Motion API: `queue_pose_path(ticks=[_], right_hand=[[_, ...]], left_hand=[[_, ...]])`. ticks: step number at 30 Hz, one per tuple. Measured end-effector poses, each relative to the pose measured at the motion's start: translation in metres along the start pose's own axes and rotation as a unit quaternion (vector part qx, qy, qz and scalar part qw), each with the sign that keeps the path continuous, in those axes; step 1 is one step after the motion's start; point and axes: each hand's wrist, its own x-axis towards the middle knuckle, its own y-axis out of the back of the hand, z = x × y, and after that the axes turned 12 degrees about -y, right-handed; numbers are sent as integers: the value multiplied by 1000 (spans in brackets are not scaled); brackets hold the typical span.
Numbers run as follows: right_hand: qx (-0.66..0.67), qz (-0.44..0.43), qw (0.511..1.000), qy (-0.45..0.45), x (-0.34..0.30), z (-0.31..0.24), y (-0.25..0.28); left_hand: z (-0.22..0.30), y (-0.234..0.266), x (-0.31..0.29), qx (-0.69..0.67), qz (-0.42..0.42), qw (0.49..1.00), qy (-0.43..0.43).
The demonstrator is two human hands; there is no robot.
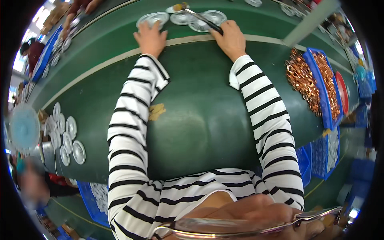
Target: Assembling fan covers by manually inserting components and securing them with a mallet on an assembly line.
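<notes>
The person's hands were well apart, both stretched out over the far side of the green table (200,108), past a pale strip (186,41) along its edge. The R hand (231,39) was closed around the dark handle of a long thin tool (203,20), which pointed up & left across the white ribbed discs (198,23) on the green belt beyond; there was something yellowish (176,8) at its far end, too blurred to make out. The L hand (151,39), fingers spread, was at the near edge of a white disc pair (160,17) further left; couldn't tell if it gripped or just touched them.

On the table's R side, a heap of coppery pieces (300,78) lay up against a blue tray (323,96) w/ more of the same inside, & a red round item (341,92) stood just beyond that. Over on the L, a loose cluster of white discs (69,134) sat nr the table's end. A tan patch (157,112) showed on the tabletop next to the L sleeve (128,116). Upper L, a co-worker's arm (72,14) reached toward other pale pcs.
</notes>
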Motion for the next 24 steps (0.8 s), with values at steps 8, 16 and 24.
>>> queue_pose_path(ticks=[8,16,24], right_hand=[[52,-164,985,26,-67,37,105],[-435,49,892,-117,-45,111,139],[-448,22,885,-124,-53,159,143]], left_hand=[[-2,23,-14,-32,1,998,-49],[31,110,-69,-130,19,979,-155],[14,215,-159,-136,-60,982,-116]])
